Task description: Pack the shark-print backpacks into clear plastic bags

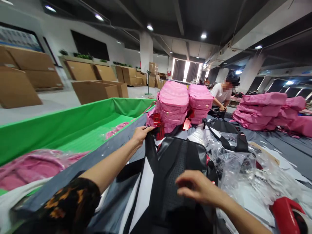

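Note:
A black backpack (181, 159) with a white-panelled shoulder strap (143, 187) lies in front of me, its mesh back facing up. My left hand (140, 135) is closed on the far end of that strap, lifting it at the bag's left side. Above the mesh panel hovers my right hand (196, 187), its thumb and curled fingers apart with nothing seen between them. Red tags (157, 125) hang just beyond my left hand, by a stack of pink backpacks (174, 97).
Left of the table is a green-lined bin (58, 126) holding pink bags in plastic. Clear plastic bags (239, 169) and a red tape dispenser (287, 211) lie right. Another black bag (226, 126), more pink backpacks (263, 109) and a co-worker (221, 94) are farther off.

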Tool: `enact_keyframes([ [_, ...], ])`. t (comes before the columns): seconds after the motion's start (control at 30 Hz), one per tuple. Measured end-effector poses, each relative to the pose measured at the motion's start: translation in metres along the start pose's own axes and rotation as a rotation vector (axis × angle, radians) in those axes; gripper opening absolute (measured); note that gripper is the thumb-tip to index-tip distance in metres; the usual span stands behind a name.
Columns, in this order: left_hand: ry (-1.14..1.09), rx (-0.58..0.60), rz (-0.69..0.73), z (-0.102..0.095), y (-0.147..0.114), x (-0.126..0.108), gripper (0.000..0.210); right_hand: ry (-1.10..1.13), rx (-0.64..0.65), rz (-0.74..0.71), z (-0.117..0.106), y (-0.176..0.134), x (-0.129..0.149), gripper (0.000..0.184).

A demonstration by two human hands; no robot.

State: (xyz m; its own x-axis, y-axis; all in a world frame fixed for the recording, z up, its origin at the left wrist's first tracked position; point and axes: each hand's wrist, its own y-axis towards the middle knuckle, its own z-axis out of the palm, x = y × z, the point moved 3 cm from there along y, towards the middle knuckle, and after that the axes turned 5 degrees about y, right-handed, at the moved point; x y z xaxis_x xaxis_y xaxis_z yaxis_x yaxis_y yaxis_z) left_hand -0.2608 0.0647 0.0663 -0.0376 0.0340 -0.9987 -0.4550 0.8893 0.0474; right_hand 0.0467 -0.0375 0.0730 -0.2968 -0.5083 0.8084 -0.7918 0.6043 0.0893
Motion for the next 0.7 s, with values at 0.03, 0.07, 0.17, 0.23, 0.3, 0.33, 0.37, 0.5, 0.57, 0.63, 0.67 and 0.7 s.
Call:
enact_keyframes([
  [0.03,0.004,0.019,0.029,0.0,-0.002,-0.008,0.043,-0.075,-0.074,-0.086,-0.005,0.029,-0.007,0.026],
  [0.07,0.007,0.038,0.056,0.001,-0.007,-0.013,0.044,-0.156,-0.163,-0.153,-0.008,0.06,-0.013,0.034],
  [0.17,0.003,0.081,0.12,0.007,-0.026,-0.019,0.05,-0.337,-0.417,-0.162,-0.011,0.15,-0.028,0.065],
  [0.23,-0.012,0.11,0.133,0.009,-0.036,-0.016,0.055,-0.463,-0.478,-0.166,-0.008,0.194,-0.027,0.071],
  [0.3,-0.037,0.154,0.132,0.008,-0.042,-0.014,0.06,-0.589,-0.475,-0.22,-0.005,0.218,-0.024,0.053],
  [0.33,-0.051,0.181,0.132,0.006,-0.043,-0.014,0.063,-0.642,-0.445,-0.261,-0.003,0.223,-0.023,0.04],
  [0.37,-0.063,0.207,0.132,0.004,-0.044,-0.014,0.065,-0.685,-0.396,-0.311,-0.002,0.224,-0.023,0.029],
  [0.5,-0.085,0.272,0.129,-0.002,-0.039,-0.017,0.062,-0.753,-0.224,-0.565,-0.004,0.197,-0.031,0.013],
  [0.57,-0.096,0.289,0.129,0.003,-0.037,-0.017,0.059,-0.747,-0.222,-0.636,-0.01,0.177,-0.033,0.007],
  [0.63,-0.114,0.303,0.129,0.013,-0.037,-0.016,0.057,-0.724,-0.193,-0.6,-0.015,0.163,-0.033,0.006],
  [0.67,-0.123,0.307,0.127,0.019,-0.038,-0.015,0.057,-0.7,-0.169,-0.524,-0.017,0.159,-0.033,0.008],
  [0.7,-0.133,0.306,0.123,0.025,-0.038,-0.013,0.057,-0.67,-0.15,-0.42,-0.016,0.155,-0.033,0.012],
])
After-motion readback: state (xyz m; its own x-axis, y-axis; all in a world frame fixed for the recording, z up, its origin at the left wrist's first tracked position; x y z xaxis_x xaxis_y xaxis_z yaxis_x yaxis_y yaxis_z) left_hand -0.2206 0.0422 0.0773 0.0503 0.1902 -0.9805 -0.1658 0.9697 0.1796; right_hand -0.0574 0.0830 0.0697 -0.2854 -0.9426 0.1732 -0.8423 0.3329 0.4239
